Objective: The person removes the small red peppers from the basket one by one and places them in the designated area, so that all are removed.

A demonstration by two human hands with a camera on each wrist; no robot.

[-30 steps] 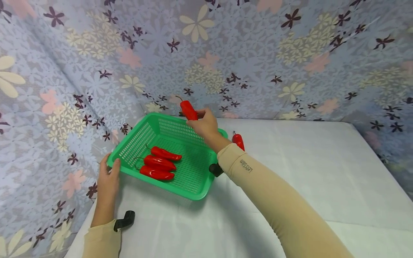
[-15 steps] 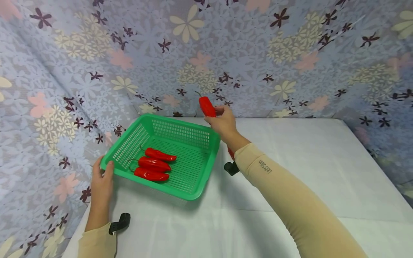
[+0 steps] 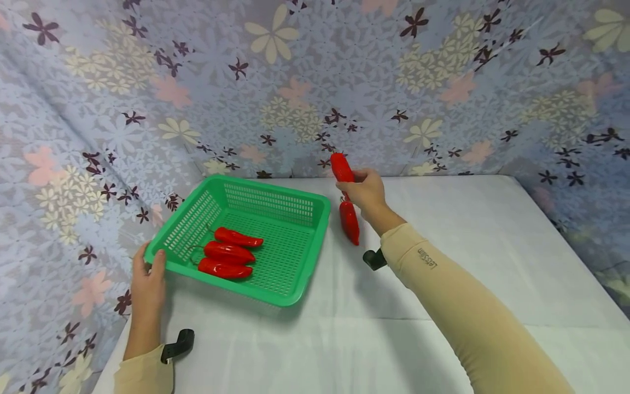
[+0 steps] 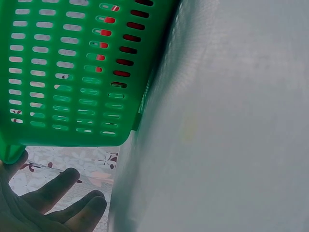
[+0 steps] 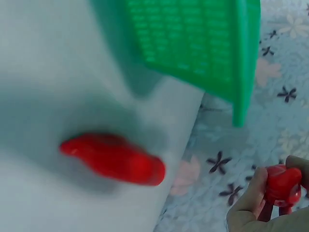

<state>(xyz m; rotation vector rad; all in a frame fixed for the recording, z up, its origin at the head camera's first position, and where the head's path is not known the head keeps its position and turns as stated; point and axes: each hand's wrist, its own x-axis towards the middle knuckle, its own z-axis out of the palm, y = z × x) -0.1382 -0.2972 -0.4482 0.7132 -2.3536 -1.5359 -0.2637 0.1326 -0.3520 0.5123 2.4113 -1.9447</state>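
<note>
My left hand (image 3: 147, 284) holds the near left corner of a green plastic basket (image 3: 322, 230), its thumb at the rim. In the left wrist view several fingers (image 4: 63, 191) extend beside the basket's perforated wall. Several glossy red chili peppers (image 3: 226, 253) lie side by side inside it. Right of the basket, my right hand (image 3: 369, 194) grips another red chili pepper (image 3: 342, 167), held stem end up above the table. A further red chili pepper (image 3: 349, 223) lies on the table just below that hand; the right wrist view shows it whole.
A white-covered table (image 3: 443, 246) carries the basket and extends to the right. Flower-patterned cloth (image 3: 295, 82) rises at the back and left. Black wrist mounts (image 3: 375, 259) sit at both sleeve cuffs.
My right hand has moved right with its chili pepper, from over the basket to beyond its right rim. The chili pepper on the table is uncovered. My left hand stays at the corner.
</note>
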